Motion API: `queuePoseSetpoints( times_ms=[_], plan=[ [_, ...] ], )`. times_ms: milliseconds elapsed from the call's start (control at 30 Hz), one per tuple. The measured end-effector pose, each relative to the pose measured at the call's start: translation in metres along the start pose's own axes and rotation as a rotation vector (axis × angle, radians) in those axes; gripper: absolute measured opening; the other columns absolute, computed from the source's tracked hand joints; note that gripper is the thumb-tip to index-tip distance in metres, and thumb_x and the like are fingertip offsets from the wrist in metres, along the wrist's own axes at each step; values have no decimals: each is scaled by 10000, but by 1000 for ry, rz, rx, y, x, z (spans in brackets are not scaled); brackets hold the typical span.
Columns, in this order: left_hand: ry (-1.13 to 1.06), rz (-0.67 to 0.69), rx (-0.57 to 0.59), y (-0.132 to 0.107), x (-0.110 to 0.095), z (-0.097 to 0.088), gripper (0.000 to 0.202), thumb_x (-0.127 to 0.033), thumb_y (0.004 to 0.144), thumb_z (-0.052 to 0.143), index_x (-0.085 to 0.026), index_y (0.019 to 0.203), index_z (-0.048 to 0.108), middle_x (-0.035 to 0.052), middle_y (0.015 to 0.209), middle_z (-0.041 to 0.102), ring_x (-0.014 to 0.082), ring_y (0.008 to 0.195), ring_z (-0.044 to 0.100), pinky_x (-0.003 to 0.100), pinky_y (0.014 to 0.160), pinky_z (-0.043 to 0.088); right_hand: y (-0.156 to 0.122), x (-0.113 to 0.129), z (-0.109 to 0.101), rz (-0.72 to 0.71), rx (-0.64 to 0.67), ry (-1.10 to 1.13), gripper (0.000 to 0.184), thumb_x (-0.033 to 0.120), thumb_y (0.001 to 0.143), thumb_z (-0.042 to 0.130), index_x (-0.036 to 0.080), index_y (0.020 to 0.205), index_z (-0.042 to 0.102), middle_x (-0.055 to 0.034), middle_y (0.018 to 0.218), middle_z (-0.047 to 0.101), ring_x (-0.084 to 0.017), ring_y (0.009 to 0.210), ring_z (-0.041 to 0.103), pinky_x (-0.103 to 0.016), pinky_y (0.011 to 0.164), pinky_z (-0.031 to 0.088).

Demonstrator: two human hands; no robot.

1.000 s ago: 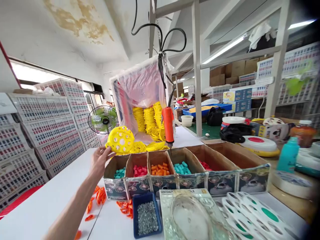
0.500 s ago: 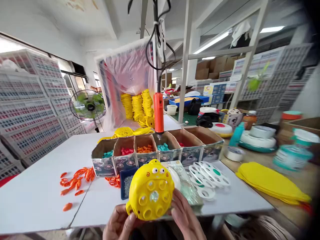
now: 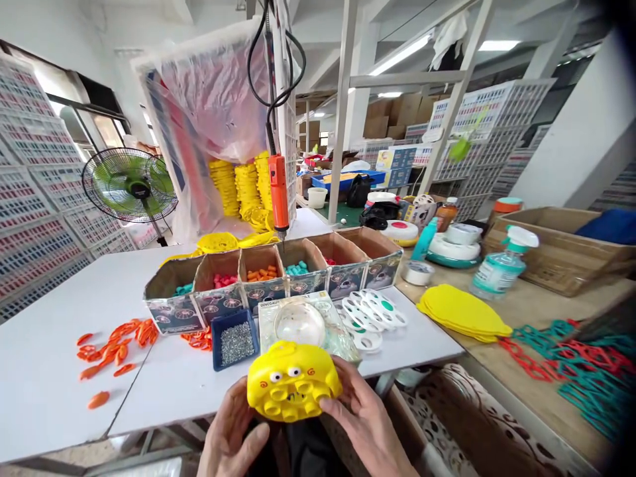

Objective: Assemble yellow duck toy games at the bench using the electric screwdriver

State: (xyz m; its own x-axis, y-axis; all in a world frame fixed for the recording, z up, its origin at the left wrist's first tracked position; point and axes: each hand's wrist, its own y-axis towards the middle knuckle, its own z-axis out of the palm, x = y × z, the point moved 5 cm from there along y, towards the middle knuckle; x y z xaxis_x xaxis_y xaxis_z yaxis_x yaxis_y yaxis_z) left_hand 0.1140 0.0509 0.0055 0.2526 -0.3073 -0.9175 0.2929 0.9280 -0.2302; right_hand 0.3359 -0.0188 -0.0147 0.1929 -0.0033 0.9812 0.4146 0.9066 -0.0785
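Low in front of me is a yellow plastic toy shell (image 3: 293, 377) with a cartoon animal face, two bulging eyes and several round sockets, tilted so its top edge faces me. My right hand (image 3: 365, 421) grips its right side, thumb on the front near a socket. Along its left edge lie the fingers of my left hand (image 3: 231, 427), with the thumb lifted off; the fingertips are partly hidden behind the shell. Just beyond stands a clear round dome (image 3: 299, 324) on a printed box (image 3: 268, 311). A blue tray (image 3: 214, 341) of small metal screws sits to its left.
An orange electric screwdriver (image 3: 279, 192) hangs over a divided cardboard bin (image 3: 171, 311) of coloured pieces. Orange parts (image 3: 116, 341) lie at left, white perforated discs (image 3: 370, 315) at right. Yellow sheets (image 3: 457, 311) and a spray bottle (image 3: 499, 268) occupy the side table. A fan (image 3: 134, 189) stands behind.
The yellow shell has tipped from facing me to a flatter tilt. My left thumb has come off it, and my right thumb has moved onto its front. The view has shifted right.
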Motion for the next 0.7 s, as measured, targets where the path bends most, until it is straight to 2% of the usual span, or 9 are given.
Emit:
queuePoseSetpoints(
  times_ms=[167,300,400,533,600,700],
  plan=[
    [42,15,80,14,-1,5,674,-409,645,925,-225,1247,684,140,1335,736,392,1303,632,431,1061,565,-11,23,-6,-134,6,-371,611,531,789,803,242,1314,683,-112,1371,705,-330,1257,665,-392,1050,591],
    [-3,-18,149,21,20,6,614,-393,686,911,-229,1231,682,117,1270,769,377,1246,670,396,985,592,-23,48,4,-196,109,-513,560,496,831,767,263,1333,674,-79,1367,711,-307,1278,654,-318,1048,580],
    [-156,-135,220,18,43,12,555,-379,757,869,-230,1255,675,118,1283,762,356,1251,670,404,1026,562,-28,60,13,-177,164,-472,590,478,816,785,260,1347,651,-72,1338,721,-294,1244,670,-303,1039,576],
    [-378,-320,221,5,69,20,520,-391,825,811,-204,1288,666,148,1325,739,348,1233,685,445,1067,537,-33,58,24,-81,264,-276,805,409,750,863,308,1469,517,-46,1469,623,-286,1338,595,-332,1096,538],
    [-434,-367,203,-1,75,23,514,-424,835,794,-175,1269,677,167,1322,738,356,1212,695,455,1058,544,-35,54,27,-32,300,-219,891,372,721,895,331,1502,466,-44,1530,561,-285,1368,565,-359,1128,514],
    [-471,-401,174,-9,77,25,524,-436,823,801,-155,1252,689,172,1316,743,357,1208,698,449,1062,546,-36,50,30,4,327,-163,868,364,726,896,315,1490,487,-76,1529,555,-296,1321,598,-387,1086,544]
  ],
)
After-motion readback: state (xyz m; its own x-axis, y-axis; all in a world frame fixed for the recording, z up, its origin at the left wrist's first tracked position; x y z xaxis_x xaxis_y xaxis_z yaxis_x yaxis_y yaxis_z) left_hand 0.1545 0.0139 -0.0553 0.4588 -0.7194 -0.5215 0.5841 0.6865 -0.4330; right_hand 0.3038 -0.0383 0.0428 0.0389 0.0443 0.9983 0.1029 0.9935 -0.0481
